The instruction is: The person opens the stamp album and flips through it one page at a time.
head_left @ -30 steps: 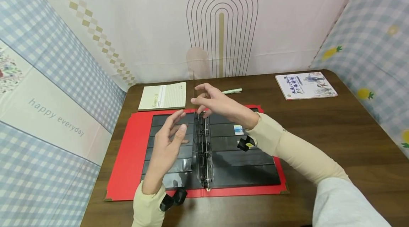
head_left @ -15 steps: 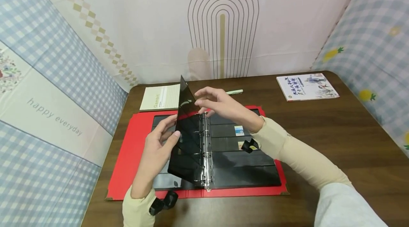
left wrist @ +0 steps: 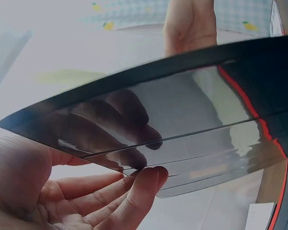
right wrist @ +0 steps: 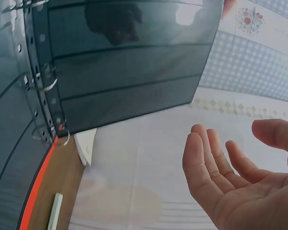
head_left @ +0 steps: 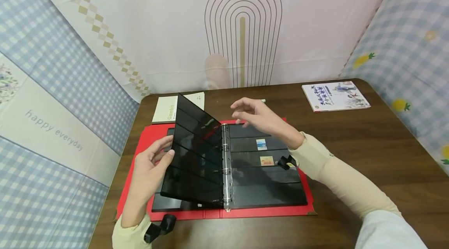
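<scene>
Head view: left of centre, the left grip [head_left: 149, 169] pinches a raised black page [head_left: 196, 151] of the red binder [head_left: 263, 211], lower centre. Right grip [head_left: 257, 114], loosely spread, hovers right of centre.

1. Across the far side, a white cloth [head_left: 168, 27], lightly creased, printed with nested thin-line arches [head_left: 251, 32] around a gold bar [head_left: 243, 52].
2. Low beside the bar, to its left, a beige rounded patch [head_left: 216, 70].
3. Down toward the table from the far left, a chain of olive and pale diamonds [head_left: 99, 29].
4. Along the left, blue-and-white checked cloth [head_left: 70, 62] with a white band [head_left: 101, 155] reading "happy everyday".
5. To the right, checked cloth [head_left: 414, 50] with yellow pineapples [head_left: 363, 60].
6. Below, a dark brown wood-grain table [head_left: 340, 136], rounded at the far right corner.
7. Soft, fairly even light.
</scene>
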`<state>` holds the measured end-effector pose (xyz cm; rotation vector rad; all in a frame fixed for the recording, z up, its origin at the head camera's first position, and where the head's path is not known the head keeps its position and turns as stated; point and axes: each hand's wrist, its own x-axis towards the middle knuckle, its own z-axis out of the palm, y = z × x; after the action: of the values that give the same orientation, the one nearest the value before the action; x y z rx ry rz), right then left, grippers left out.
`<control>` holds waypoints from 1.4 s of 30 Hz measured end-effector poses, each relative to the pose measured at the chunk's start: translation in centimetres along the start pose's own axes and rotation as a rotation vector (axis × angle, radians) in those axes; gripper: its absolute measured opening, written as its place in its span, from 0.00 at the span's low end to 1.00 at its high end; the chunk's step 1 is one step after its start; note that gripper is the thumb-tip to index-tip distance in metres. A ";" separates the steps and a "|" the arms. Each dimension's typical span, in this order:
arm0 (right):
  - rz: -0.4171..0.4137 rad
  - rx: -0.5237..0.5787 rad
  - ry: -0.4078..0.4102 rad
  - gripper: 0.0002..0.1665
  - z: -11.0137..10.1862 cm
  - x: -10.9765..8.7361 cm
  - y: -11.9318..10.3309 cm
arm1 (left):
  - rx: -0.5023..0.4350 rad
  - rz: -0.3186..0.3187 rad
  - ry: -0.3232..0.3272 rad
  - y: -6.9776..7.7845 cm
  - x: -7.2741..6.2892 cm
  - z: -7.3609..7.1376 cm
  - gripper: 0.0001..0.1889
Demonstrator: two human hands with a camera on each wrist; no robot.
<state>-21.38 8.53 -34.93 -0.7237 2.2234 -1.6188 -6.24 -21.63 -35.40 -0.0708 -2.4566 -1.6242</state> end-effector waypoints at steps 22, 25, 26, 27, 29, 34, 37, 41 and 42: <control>0.019 -0.170 0.072 0.20 -3.7 -2.1 3.8 | 0.102 -0.100 -0.004 -2.3 -1.6 -1.7 0.26; 0.028 -0.203 0.088 0.22 -4.2 -2.5 4.3 | 0.107 -0.129 -0.015 -2.6 -1.7 -2.0 0.26; 0.031 -0.214 0.092 0.22 -4.3 -2.6 4.5 | 0.113 -0.140 -0.017 -2.7 -1.8 -2.0 0.27; 0.037 -0.225 0.097 0.23 -4.5 -2.7 4.6 | 0.118 -0.147 -0.018 -2.8 -1.8 -2.1 0.27; 0.043 -0.250 0.105 0.24 -4.7 -2.9 5.0 | 0.125 -0.157 -0.018 -3.1 -1.9 -2.1 0.27; 0.036 -0.316 0.112 0.27 -5.4 -3.3 6.1 | 0.108 -0.156 -0.009 -3.9 -2.0 -2.3 0.27; 0.033 -0.359 0.095 0.31 -5.6 -3.5 6.7 | 0.109 -0.181 -0.006 -4.4 -2.2 -2.5 0.27; 0.038 -0.397 0.069 0.37 -5.8 -3.8 7.5 | 0.143 -0.216 0.006 -5.0 -2.3 -2.6 0.26; 0.043 -0.406 0.067 0.38 -5.8 -3.8 7.6 | 0.151 -0.219 0.011 -5.2 -2.3 -2.6 0.26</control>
<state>-22.86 17.10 -40.46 -0.7207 2.6327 -1.1965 -4.40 -25.91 -39.53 0.2368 -2.6484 -1.5047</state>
